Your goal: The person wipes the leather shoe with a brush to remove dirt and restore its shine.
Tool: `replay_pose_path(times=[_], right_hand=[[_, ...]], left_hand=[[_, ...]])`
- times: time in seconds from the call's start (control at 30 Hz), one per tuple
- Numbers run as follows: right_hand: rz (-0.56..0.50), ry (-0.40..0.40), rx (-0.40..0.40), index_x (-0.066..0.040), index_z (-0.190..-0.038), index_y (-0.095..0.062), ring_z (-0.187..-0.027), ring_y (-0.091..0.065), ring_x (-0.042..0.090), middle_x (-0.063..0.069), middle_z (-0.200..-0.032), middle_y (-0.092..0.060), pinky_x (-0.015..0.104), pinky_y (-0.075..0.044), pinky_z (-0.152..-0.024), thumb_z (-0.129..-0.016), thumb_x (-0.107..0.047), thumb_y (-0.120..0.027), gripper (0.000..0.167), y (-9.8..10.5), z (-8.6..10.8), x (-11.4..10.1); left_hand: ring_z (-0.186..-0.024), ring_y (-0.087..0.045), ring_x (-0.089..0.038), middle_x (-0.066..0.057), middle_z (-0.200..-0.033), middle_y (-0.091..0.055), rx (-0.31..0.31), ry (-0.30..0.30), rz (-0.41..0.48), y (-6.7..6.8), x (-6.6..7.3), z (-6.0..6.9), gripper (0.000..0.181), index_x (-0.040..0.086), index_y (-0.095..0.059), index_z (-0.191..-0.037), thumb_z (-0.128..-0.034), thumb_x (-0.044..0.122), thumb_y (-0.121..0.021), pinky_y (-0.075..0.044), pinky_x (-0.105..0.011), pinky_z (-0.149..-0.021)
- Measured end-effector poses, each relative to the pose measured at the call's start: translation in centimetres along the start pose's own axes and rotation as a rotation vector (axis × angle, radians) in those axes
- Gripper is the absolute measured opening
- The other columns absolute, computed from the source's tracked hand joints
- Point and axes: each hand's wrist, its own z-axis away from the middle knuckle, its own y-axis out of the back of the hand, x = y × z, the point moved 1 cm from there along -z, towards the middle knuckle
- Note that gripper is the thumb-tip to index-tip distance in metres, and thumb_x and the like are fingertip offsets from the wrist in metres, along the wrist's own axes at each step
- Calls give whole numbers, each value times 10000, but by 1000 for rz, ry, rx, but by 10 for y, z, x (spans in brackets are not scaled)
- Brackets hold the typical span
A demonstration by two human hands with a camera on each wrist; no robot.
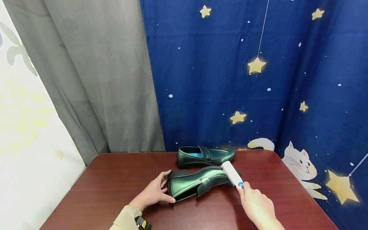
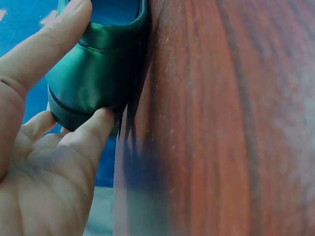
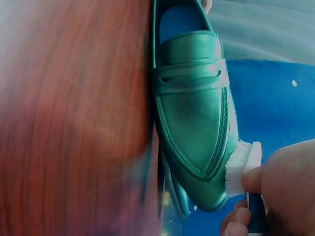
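A dark green loafer (image 1: 187,185) lies on its side on the table, its opening facing the near edge. My left hand (image 1: 156,190) holds it by the heel, thumb near the opening's rim and fingers around the back. In the left wrist view, fingertips touch the heel (image 2: 93,73). My right hand (image 1: 257,204) grips a white brush (image 1: 232,174) by its handle. The right wrist view shows the brush's white bristles (image 3: 238,167) against the side of the toe. Behind lies the second green loafer (image 1: 212,157), upright with a blue insole, toe to the right.
The reddish-brown wooden table (image 1: 115,182) has rounded far corners. Behind it hang a grey curtain (image 1: 109,80) and a blue curtain (image 1: 207,80) with stars and a white cat. A pale patterned curtain (image 1: 26,143) is at the left.
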Motion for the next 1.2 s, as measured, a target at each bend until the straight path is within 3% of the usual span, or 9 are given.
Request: replay_pose_path(times=[0.2,0.43,0.77,1.2], right_hand=[[-6,-22,-31,-62,-1072,-564,-620,-606,314,121,-746,-632,488,-442,-516,-1018,-360,-562,303,-1,1,10],[-26,-24,-12,-77,-1017,-549,-610,-606,333,125,-731,-634,494,-427,-503,-1022,-359,-556,282,-2,4,21],[-24,-81,-134,-39,-1094,-523,-646,-607,302,133,-778,-641,501,-450,-547,-1055,-433,-473,400,-3,4,35],[-41,-137,-187,-35,-1095,-515,-654,-582,272,103,-768,-618,481,-460,-578,-1058,-462,-451,433,-9,6,52]], left_hand=[[-1529,-158,-433,-203,-1687,-100,-2,-3,-2,0,-1,0,1135,68,-226,-1580,-690,77,-931,-414,-524,-1109],[-1531,-157,-426,-203,-1686,-106,-1,-5,-6,0,0,0,1137,70,-231,-1579,-686,81,-934,-419,-521,-1106],[-1530,-163,-429,-210,-1682,-115,-4,-3,-9,0,0,0,1141,65,-225,-1581,-687,82,-935,-422,-521,-1104],[-1527,-175,-425,-237,-1672,-136,-2,-9,-15,0,0,0,1146,47,-216,-1582,-690,85,-934,-426,-518,-1102]])
